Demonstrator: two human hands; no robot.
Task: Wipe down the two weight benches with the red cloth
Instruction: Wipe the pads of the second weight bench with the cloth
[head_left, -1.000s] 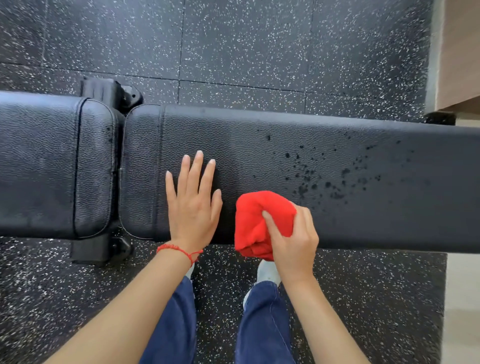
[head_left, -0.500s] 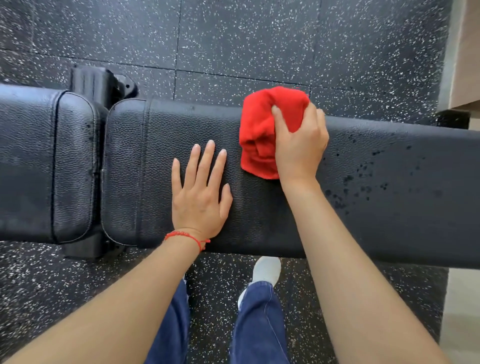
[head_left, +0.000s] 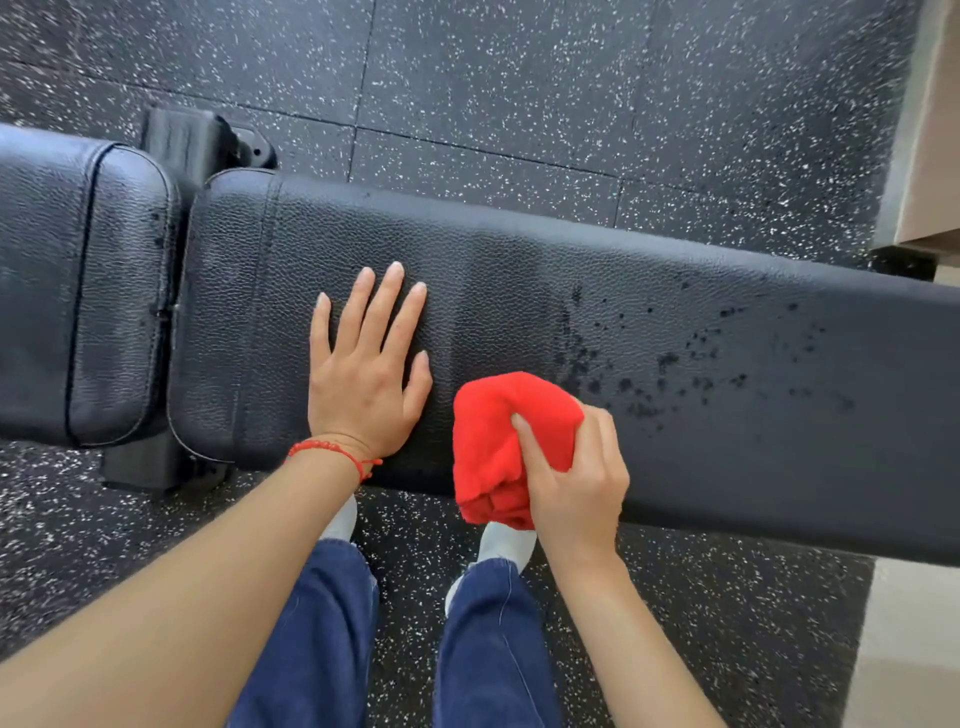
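A black padded weight bench (head_left: 727, 457) runs across the view, its long pad joined to a shorter seat pad (head_left: 78, 291) at the left. Dark wet droplets speckle the long pad right of centre. My right hand (head_left: 576, 483) grips a bunched red cloth (head_left: 498, 441) at the pad's near edge, partly hanging over it. My left hand (head_left: 363, 374) lies flat on the pad just left of the cloth, fingers straight and slightly spread. Only this one bench is in view.
Black speckled rubber floor (head_left: 519, 88) surrounds the bench. A black frame bracket (head_left: 208, 140) shows behind the pad joint. A beige wall or furniture edge (head_left: 930, 156) stands at the far right. My legs in blue trousers and white shoes (head_left: 504, 540) stand beside the near edge.
My right hand has pulled the red cloth from the far edge of the pad back to the near edge. My left hand stayed flat in place.
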